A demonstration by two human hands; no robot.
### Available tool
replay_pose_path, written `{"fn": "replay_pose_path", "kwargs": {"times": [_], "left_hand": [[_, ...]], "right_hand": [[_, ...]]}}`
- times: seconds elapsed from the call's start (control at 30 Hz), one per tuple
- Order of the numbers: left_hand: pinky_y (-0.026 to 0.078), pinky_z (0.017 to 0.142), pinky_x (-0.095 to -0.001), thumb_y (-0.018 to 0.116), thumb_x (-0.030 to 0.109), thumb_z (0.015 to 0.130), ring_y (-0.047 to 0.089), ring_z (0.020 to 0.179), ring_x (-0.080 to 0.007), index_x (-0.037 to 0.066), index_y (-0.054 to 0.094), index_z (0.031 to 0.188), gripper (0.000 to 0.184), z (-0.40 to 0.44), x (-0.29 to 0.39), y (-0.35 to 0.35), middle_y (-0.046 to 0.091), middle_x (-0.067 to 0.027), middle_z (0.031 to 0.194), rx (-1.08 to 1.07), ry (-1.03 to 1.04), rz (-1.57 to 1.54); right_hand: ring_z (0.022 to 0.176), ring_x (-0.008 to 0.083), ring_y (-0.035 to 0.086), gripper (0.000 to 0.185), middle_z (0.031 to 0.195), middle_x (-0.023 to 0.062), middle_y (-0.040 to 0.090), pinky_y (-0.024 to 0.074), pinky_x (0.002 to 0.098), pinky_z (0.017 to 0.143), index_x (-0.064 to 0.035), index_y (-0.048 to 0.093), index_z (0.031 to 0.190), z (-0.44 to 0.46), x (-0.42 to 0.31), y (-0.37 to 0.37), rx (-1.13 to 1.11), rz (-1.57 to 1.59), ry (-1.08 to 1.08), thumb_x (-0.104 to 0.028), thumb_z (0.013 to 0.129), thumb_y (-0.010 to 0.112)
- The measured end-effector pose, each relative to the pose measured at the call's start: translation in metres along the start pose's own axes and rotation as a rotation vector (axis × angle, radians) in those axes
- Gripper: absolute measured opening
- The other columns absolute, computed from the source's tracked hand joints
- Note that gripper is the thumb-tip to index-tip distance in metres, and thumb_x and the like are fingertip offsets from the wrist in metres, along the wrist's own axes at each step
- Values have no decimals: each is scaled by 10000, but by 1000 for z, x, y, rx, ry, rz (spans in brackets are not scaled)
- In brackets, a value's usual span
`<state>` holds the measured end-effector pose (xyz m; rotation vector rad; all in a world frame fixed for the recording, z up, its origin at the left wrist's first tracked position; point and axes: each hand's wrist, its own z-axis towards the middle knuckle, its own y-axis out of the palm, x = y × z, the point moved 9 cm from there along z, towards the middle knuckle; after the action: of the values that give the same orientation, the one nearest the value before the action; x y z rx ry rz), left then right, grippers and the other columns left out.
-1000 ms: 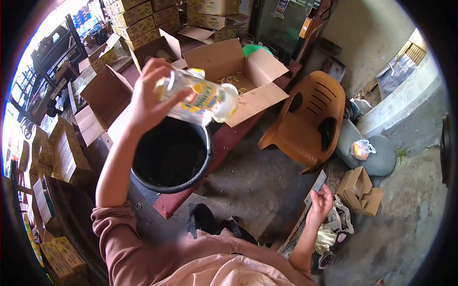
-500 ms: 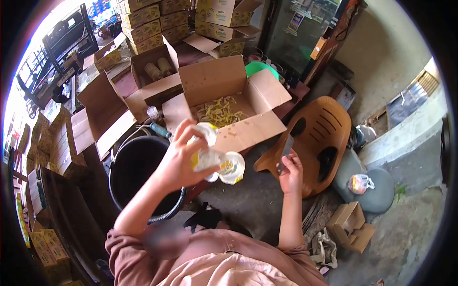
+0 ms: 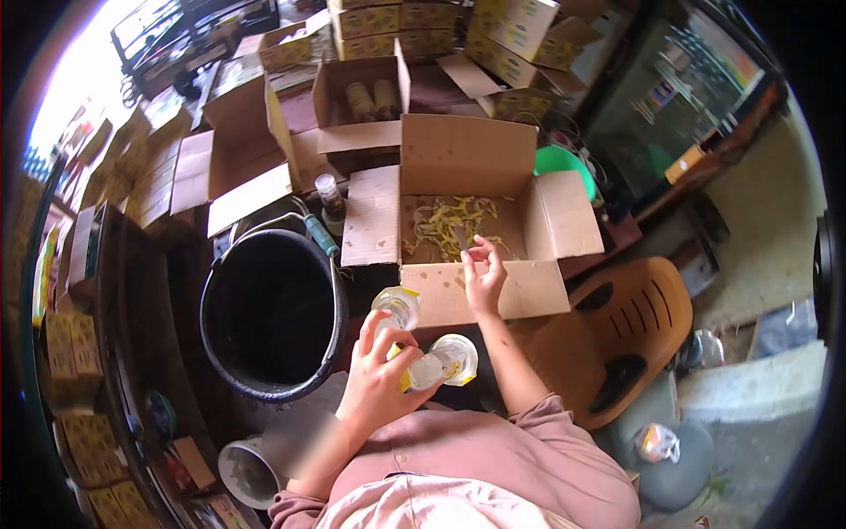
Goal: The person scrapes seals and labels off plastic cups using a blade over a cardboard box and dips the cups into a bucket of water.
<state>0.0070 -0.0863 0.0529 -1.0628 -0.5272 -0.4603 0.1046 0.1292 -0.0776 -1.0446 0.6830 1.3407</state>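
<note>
My left hand (image 3: 377,375) is wrapped around several clear plastic cups (image 3: 458,360) with yellow and white printing. One cup (image 3: 397,309) sticks up past my fingers, and the others point right, toward my right forearm. My right hand (image 3: 485,278) grips a thin, flat grey blade that looks like a knife (image 3: 461,238), its handle hidden in my fingers. The hand hovers above the front flap of an open cardboard box (image 3: 476,304). Yellow-green strips like peelings (image 3: 454,220) lie inside that box, beyond the blade.
A large black bucket (image 3: 211,309) with a handle stands left of my left hand. An orange plastic chair (image 3: 648,300) is at the right. Further open boxes (image 3: 251,150), a green basin (image 3: 564,166) and stacked yellow cartons (image 3: 370,22) are behind. A pale container (image 3: 247,472) sits low left.
My right hand has moved with the knife from beside the chair to over the box's front flap. My left hand, still holding the cups, is lower and closer to my body. The view has shifted.
</note>
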Motion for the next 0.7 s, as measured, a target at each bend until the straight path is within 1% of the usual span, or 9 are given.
{"fn": "replay_pose_path", "kwargs": {"times": [0.1, 0.13, 0.2, 0.23, 0.3, 0.37, 0.47, 0.57, 0.7], "left_hand": [[356, 910, -493, 780, 184, 533, 348, 1133, -382, 59, 584, 724, 301, -3, -8, 10, 493, -74, 925, 49, -119, 55], [356, 908, -495, 779, 184, 534, 347, 1134, -382, 60, 579, 718, 299, -4, -12, 13, 494, -74, 925, 60, -161, 71], [368, 860, -491, 768, 204, 553, 346, 1139, -368, 68, 579, 752, 306, -6, -17, 17, 492, -64, 947, 73, -205, 121], [373, 835, -489, 762, 214, 563, 345, 1142, -361, 72, 579, 769, 310, -9, -19, 19, 491, -59, 958, 74, -231, 145], [369, 867, -492, 769, 208, 550, 346, 1137, -367, 66, 575, 741, 307, -13, -28, 25, 495, -66, 940, 97, -290, 162], [364, 899, -487, 783, 192, 529, 346, 1131, -373, 59, 566, 704, 308, -16, -36, 30, 491, -77, 915, 134, -324, 178], [371, 895, -464, 783, 201, 530, 344, 1131, -367, 51, 580, 716, 314, -20, -46, 38, 490, -86, 919, 163, -380, 194], [373, 900, -446, 776, 200, 538, 346, 1130, -365, 43, 586, 729, 311, -21, -58, 45, 493, -88, 927, 177, -420, 200], [382, 891, -430, 769, 195, 549, 368, 1109, -358, 30, 580, 726, 307, -15, -70, 54, 495, -100, 929, 179, -444, 161]], "right_hand": [[704, 156, 538, 285, 754, 49, 590, 456, 285, 682, -53, 559, 1029, 6, -11, 12, 2, -175, -217, -27, 754, 629], [715, 176, 538, 293, 755, 44, 587, 452, 304, 691, -55, 554, 1030, 10, -11, 18, -38, -245, -279, -32, 748, 632], [735, 216, 536, 309, 758, 36, 580, 443, 340, 711, -58, 545, 1032, 14, -6, 27, -113, -382, -401, -41, 737, 636], [744, 221, 533, 320, 760, 34, 580, 439, 342, 720, -60, 541, 1036, 15, 0, 28, -116, -380, -393, -43, 732, 639], [764, 229, 528, 341, 762, 30, 579, 431, 345, 739, -63, 533, 1045, 19, 7, 29, -117, -377, -377, -47, 723, 645], [803, 232, 520, 344, 763, 28, 577, 429, 352, 746, -63, 518, 1062, 21, 7, 31, -153, -408, -445, -50, 736, 628], [827, 243, 512, 338, 772, 25, 561, 426, 365, 752, -63, 512, 1064, 19, 19, 36, -229, -440, -457, -40, 741, 605], [793, 233, 518, 388, 754, 44, 558, 424, 354, 741, -59, 514, 1079, 21, 23, 40, -275, -430, -478, -2, 711, 622], [769, 234, 523, 399, 739, 40, 542, 428, 350, 727, -61, 514, 1083, 29, 29, 35, -293, -428, -427, 15, 704, 614]]}}
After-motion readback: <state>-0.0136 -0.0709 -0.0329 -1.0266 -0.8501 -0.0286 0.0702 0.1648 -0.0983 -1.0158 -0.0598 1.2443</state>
